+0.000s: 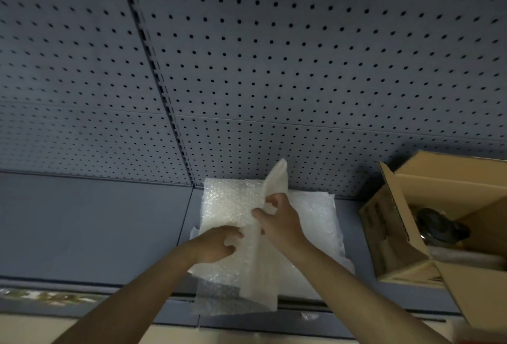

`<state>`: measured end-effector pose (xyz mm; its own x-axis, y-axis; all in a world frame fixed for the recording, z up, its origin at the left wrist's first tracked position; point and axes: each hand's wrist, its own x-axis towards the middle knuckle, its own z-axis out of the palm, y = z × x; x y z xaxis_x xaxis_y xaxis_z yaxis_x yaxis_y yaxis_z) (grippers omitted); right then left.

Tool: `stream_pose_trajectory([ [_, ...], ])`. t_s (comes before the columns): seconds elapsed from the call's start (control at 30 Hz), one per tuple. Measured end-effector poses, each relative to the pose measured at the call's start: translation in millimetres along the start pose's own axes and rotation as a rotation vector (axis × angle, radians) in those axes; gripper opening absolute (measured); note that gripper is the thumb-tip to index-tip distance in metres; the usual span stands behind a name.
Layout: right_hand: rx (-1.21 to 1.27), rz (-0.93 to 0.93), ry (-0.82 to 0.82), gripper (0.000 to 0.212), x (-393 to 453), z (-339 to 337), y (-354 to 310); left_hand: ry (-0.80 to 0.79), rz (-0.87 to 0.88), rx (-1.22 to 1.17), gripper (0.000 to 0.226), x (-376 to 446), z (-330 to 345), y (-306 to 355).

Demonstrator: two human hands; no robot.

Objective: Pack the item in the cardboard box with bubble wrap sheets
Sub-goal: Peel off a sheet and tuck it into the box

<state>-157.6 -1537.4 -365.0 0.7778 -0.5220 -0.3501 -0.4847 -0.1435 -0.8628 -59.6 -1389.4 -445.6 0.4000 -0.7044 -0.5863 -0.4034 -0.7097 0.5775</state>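
Grey shelf (96,220): translucent bubble wrap (230,201).

Under the left hand (216,245) lies clear, glossy, knobbly plastic bubble wrap (230,203), the right hand (277,220) pinches a smooth, matt white foam-like sheet (263,269), right of it stands a matt brown corrugated cardboard box (444,176), and beyond both rises a matt grey perforated metal panel (274,69).
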Motion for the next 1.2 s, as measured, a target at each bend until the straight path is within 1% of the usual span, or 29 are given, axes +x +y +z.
stream_pose_trajectory([
  [0.1,-0.084,0.026,-0.072,0.048,17.0,30.1,2.4,-0.005,-0.014,-0.144,0.046,-2.0,-5.2,-16.7],
  [0.17,-0.146,0.053,-0.118,0.054,26.3,45.5,10.6,0.056,-0.049,-0.265,0.042,-1.7,-9.0,-28.2],
  [0.23,-0.194,0.087,-0.165,0.057,33.2,56.0,21.7,0.176,-0.05,-0.419,0.036,-2.6,-11.7,-34.4],
  [0.3,-0.27,0.091,-0.201,0.055,38.2,62.7,32.1,0.333,-0.042,-0.538,0.041,-7.4,-15.0,-36.6],
  [0.33,-0.309,0.075,-0.209,0.054,39.8,64.2,35.4,0.405,-0.016,-0.544,0.042,-9.8,-15.8,-37.5],
  [0.37,-0.348,0.058,-0.214,0.051,41.6,65.9,38.4,0.468,0.018,-0.461,0.042,-11.0,-16.3,-40.3],
  [0.4,-0.378,0.031,-0.213,0.049,44.0,68.2,42.7,0.519,0.064,-0.306,0.044,-12.7,-16.8,-42.9],
  [0.47,-0.434,0.003,-0.224,0.045,45.0,72.0,46.9,0.617,0.195,0.09,0.05,-11.5,-16.3,-51.0],
  [0.5,-0.462,-0.002,-0.236,0.047,46.0,73.9,49.7,0.631,0.261,0.265,0.052,-8.7,-15.6,-53.8],
  [0.53,-0.502,-0.019,-0.252,0.05,45.9,74.7,50.6,0.588,0.307,0.395,0.053,-6.8,-15.2,-49.6],
  [0.57,-0.552,-0.028,-0.278,0.053,45.3,73.6,50.1,0.505,0.311,0.49,0.055,-6.1,-15.3,-42.2],
  [0.6,-0.573,-0.06,-0.278,0.053,44.9,72.4,52.8,0.421,0.291,0.575,0.057,-3.4,-14.4,-35.3],
  [0.63,-0.57,-0.078,-0.251,0.048,42.6,69.7,52.8,0.339,0.233,0.635,0.058,-0.5,-12.4,-30.4],
  [0.67,-0.565,-0.127,-0.167,0.04,38.9,64.7,53.2,0.281,0.162,0.682,0.058,2.0,-11.0,-28.3],
  [0.7,-0.574,-0.159,-0.03,0.034,35.2,59.7,55.8,0.247,0.101,0.703,0.058,3.6,-11.0,-27.7],
  [0.73,-0.571,-0.183,0.143,0.03,30.8,53.5,59.3,0.235,0.061,0.695,0.057,4.5,-11.5,-27.8],
  [0.77,-0.536,-0.135,0.283,0.03,26.4,47.9,63.7,0.229,0.038,0.67,0.056,5.4,-11.8,-29.1],
  [0.8,-0.481,-0.066,0.368,0.034,22.4,43.3,67.4,0.218,0.026,0.647,0.056,6.0,-12.5,-29.7],
  [0.83,-0.39,0.048,0.364,0.04,20.4,40.8,72.0,0.204,0.016,0.635,0.055,6.4,-13.3,-30.0],
  [0.9,-0.148,0.237,0.227,0.05,17.7,37.5,76.7,0.193,0.006,0.635,0.056,7.9,-13.7,-29.6],
  [0.97,-0.023,0.316,0.097,0.054,15.0,37.8,73.7,0.188,-0.003,0.641,0.056,8.2,-15.6,-26.7],
  [1.03,-0.016,0.287,0.095,0.054,15.0,36.6,71.0,0.165,-0.014,0.651,0.057,7.1,-20.5,-21.3],
  [1.1,-0.05,0.235,0.105,0.049,17.2,31.8,63.3,0.137,-0.011,0.671,0.06,3.9,-27.3,-14.7],
  [1.2,-0.168,0.186,0.083,0.042,24.2,12.7,42.5,0.125,0.009,0.705,0.062,-3.7,-37.2,-2.8],
])
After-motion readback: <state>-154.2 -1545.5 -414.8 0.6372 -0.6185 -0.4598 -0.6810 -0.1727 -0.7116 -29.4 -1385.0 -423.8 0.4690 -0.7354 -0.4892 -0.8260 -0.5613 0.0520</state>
